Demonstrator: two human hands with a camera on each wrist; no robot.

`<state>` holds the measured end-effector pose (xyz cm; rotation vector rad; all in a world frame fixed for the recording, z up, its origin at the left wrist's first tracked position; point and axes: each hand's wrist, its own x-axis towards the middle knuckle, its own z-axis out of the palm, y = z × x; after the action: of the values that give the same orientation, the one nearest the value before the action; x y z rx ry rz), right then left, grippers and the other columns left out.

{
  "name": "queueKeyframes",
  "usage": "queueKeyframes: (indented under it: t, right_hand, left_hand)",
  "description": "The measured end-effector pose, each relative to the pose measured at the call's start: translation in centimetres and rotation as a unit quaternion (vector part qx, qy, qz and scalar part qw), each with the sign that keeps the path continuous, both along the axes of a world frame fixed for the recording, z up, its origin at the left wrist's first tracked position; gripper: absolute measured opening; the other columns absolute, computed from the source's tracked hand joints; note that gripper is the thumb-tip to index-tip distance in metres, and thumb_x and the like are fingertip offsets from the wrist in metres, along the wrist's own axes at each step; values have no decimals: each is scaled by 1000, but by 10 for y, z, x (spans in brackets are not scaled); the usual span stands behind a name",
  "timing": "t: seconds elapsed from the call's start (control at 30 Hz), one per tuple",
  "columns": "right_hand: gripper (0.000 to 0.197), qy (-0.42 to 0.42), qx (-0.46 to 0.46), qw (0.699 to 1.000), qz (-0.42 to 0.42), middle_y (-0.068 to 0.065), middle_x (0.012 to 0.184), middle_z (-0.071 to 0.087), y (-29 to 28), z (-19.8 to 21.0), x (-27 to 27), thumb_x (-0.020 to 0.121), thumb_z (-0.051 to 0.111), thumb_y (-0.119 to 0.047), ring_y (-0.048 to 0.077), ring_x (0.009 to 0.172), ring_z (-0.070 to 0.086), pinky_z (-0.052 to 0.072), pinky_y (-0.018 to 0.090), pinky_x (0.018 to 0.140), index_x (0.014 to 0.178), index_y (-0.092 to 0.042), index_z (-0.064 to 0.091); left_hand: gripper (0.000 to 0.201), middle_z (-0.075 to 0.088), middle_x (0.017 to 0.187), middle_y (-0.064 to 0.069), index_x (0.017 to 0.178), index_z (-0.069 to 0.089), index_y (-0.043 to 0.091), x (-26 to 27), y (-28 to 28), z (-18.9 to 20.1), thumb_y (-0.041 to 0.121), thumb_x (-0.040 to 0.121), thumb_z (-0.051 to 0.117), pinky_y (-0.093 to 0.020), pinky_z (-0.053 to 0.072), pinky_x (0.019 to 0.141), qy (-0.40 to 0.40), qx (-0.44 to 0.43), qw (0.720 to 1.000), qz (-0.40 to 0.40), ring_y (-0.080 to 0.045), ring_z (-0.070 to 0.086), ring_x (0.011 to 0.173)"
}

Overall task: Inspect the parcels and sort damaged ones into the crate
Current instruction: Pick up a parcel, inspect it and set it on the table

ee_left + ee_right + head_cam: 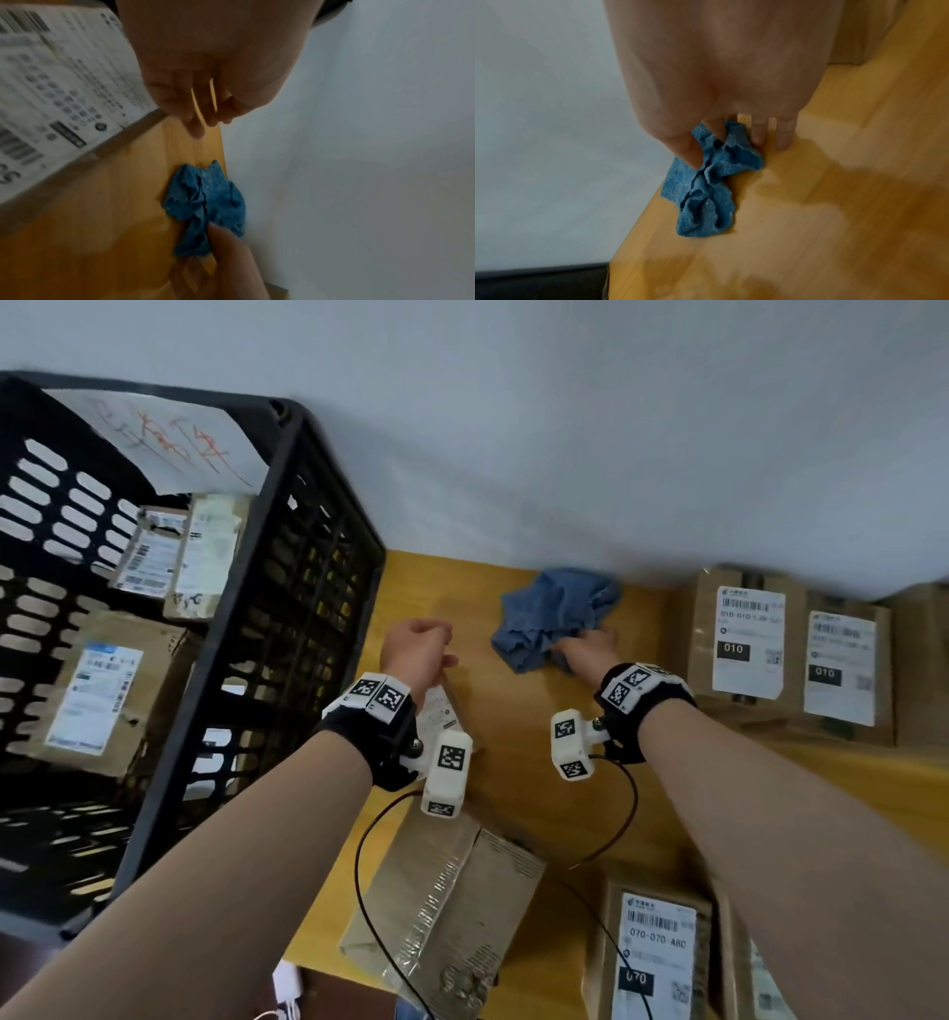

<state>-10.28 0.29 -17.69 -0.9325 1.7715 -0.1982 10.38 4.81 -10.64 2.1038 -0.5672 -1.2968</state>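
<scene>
Lying under the left wrist, a labelled parcel (pixel 436 711) was recorded on the table (pixel 513 788), nearer the left hand (pixel 416 642), whose fingers were loosely curled and empty. A blue cloth (pixel 554 613) was pinched by the right hand (pixel 585 647). Two parcels were held in the crate (pixel 287 588), left of both hands.

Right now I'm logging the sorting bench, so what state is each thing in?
Black crate: holds two labelled parcels.
Blue cloth: crumpled, at the table's far edge.
Right hand: pinches the cloth.
Left hand: rests against a parcel.
Taped parcel: on the table.
</scene>
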Motion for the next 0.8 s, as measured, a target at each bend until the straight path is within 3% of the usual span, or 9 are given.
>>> queueKeyframes:
  t: [0.1,0.17,0.23,0.33,0.4,0.47,0.5,0.6,0.8]
  right_hand:
    - [52,17,-8,998,-66,6,145,49,-1,3,-10,89,62,-20,28,119,50,39,32,94,138,-5,51]
    - [72,29,-27,987,-157,12,157,34,-1,7,-14,89,65,-21,31,131,47,39,31,101,153,-4,36]
    - [82,40,-38,975,-217,11,166,15,-1,13,-19,94,64,-15,31,146,34,32,31,114,162,-7,19]
    - [87,76,-4,980,-184,14,171,3,5,36,-13,95,62,-20,35,155,16,17,41,127,165,-10,11]
    - [77,123,36,988,-81,21,166,19,7,42,-2,94,62,-30,39,152,21,20,47,125,160,-8,27]
    - [73,148,71,986,19,25,145,42,8,36,6,72,71,-40,40,135,40,33,48,110,136,-14,49]
    - [77,149,83,984,60,22,139,45,12,36,12,65,73,-45,39,129,44,35,46,104,133,-18,50]
    - [69,30,119,991,60,15,161,38,39,50,37,100,61,-40,41,142,42,40,48,114,156,-9,37]
    - [46,-102,137,985,36,13,135,66,70,63,67,106,54,-41,32,119,64,50,45,104,137,-8,60]
  left_hand:
    - [22,70,118,-3,112,70,26,19,7,2,19,96,56,-32,53,78,-90,-11,996,26,-19,63,95]
    - [32,58,139,-7,119,65,31,30,12,3,24,89,57,-45,48,105,-128,28,991,33,-30,54,122]
    - [50,38,152,-13,138,53,26,39,18,4,25,89,61,-50,39,114,-141,94,985,32,-39,40,137]
    - [78,40,153,-18,154,31,10,49,26,-2,30,90,68,-51,44,103,-50,160,985,35,-40,45,134]
    - [61,58,133,-17,143,43,5,51,34,-5,32,96,69,-51,47,93,18,182,983,16,-36,58,118]
    - [31,66,118,-15,121,58,7,49,43,-5,31,102,65,-52,51,94,67,199,978,-8,-37,63,109]
    - [26,68,116,-15,116,60,8,49,47,-7,30,104,64,-54,52,96,80,203,976,-19,-37,65,109]
    - [25,70,114,-16,121,59,8,46,56,-10,27,105,63,-57,53,100,104,177,978,-23,-40,67,111]
    - [19,74,103,-12,125,63,12,27,56,1,11,108,55,-39,61,64,147,89,985,-12,-28,73,90]
